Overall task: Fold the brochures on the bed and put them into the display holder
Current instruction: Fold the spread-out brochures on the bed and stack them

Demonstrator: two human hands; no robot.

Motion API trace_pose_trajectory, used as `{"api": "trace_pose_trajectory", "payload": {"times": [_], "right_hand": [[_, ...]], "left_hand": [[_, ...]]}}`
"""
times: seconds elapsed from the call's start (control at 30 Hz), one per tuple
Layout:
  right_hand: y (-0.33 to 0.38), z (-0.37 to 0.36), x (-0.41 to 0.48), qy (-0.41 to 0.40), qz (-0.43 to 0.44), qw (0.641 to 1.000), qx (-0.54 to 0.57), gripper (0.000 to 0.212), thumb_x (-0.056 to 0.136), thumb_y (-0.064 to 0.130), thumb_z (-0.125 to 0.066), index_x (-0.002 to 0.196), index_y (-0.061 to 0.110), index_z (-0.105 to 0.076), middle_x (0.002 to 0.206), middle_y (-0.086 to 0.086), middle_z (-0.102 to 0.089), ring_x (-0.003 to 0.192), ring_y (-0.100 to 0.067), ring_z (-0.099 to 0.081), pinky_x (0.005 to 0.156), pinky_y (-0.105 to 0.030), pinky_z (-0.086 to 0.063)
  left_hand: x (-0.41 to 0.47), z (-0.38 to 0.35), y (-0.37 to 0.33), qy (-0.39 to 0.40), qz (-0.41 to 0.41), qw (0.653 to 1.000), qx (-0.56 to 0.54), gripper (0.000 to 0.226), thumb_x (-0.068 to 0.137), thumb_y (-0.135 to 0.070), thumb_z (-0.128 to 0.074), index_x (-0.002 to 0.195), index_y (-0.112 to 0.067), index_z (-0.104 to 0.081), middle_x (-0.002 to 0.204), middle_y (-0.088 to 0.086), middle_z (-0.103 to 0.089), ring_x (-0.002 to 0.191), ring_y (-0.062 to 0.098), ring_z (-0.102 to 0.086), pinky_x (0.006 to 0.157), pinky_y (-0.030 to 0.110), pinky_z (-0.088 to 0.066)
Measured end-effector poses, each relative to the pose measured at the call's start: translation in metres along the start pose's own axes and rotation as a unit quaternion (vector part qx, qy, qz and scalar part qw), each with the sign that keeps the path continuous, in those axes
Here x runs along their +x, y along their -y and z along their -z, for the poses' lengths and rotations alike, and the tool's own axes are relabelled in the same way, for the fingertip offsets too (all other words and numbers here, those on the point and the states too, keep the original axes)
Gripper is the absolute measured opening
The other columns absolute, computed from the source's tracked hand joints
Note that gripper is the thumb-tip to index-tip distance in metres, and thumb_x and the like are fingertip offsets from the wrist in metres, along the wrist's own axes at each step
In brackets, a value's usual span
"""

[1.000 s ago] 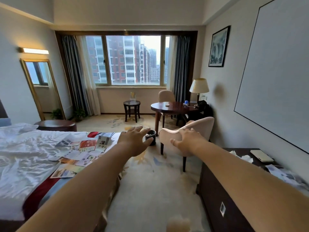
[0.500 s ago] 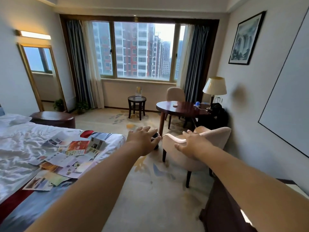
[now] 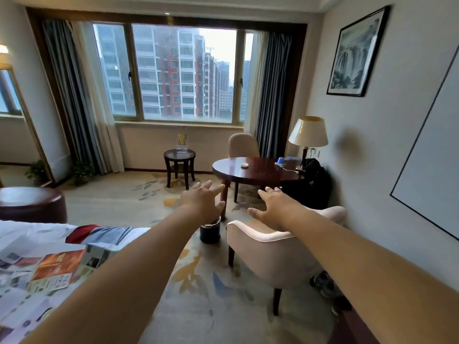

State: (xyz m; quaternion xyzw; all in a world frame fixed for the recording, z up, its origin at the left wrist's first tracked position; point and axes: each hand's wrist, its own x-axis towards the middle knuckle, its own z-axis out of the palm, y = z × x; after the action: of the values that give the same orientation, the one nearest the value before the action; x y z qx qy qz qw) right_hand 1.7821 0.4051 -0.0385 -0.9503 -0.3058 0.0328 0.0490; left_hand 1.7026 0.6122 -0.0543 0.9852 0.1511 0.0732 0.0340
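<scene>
Head view: left hand (image 3: 202,201) and right hand (image 3: 275,207) reach out empty, fingers spread, likely a starting pose; brochures (image 3: 58,265) lie unfolded below-left of the fingers, display holder (image 3: 182,144) well beyond.

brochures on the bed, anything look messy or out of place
Yes. The brochures lie scattered at the foot of the bed, spread open, overlapping at skewed angles rather than stacked. Both the left hand and right hand are open and empty, away from them.

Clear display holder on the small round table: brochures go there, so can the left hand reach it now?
Probably not: the open left hand looks well short of the clear display holder; only patterned carpet between.
</scene>
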Motion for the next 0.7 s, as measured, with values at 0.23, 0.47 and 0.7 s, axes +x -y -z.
{"api": "trace_pose_trajectory", "payload": {"times": [0.23, 0.47, 0.7], "right_hand": [[-0.021, -0.015, 0.169, 0.022, 0.036, 0.998, -0.053, 0.080, 0.104, 0.054, -0.047, 0.166, 0.018, -0.012, 0.174, -0.002, -0.006, 0.161, -0.021, -0.002, 0.128, -0.042, -0.015], [0.027, -0.038, 0.375, 0.038, 0.140, 0.987, -0.070, 0.074, 0.103, 0.056, -0.044, 0.162, 0.016, -0.024, 0.170, -0.006, -0.023, 0.157, -0.027, -0.019, 0.125, -0.050, -0.025], [0.179, -0.051, 0.524, 0.042, 0.284, 0.956, -0.066, 0.077, 0.104, 0.057, -0.045, 0.165, 0.017, -0.020, 0.171, -0.003, -0.022, 0.157, -0.026, -0.021, 0.126, -0.042, -0.019]], "left_hand": [[0.141, -0.038, 0.053, 0.018, 0.026, 0.999, 0.021, 0.062, 0.102, -0.054, -0.046, 0.159, -0.047, -0.022, 0.171, -0.003, -0.017, 0.156, 0.028, -0.019, 0.119, 0.055, -0.030], [0.249, -0.068, 0.154, 0.001, 0.130, 0.992, 0.001, 0.062, 0.100, -0.054, -0.047, 0.158, -0.044, -0.028, 0.168, -0.003, -0.026, 0.151, 0.026, -0.032, 0.114, 0.049, -0.039], [0.239, -0.078, 0.316, 0.015, 0.367, 0.930, -0.012, 0.065, 0.097, -0.062, -0.044, 0.157, -0.047, -0.025, 0.168, -0.003, -0.023, 0.150, 0.034, -0.026, 0.115, 0.057, -0.031]]}}
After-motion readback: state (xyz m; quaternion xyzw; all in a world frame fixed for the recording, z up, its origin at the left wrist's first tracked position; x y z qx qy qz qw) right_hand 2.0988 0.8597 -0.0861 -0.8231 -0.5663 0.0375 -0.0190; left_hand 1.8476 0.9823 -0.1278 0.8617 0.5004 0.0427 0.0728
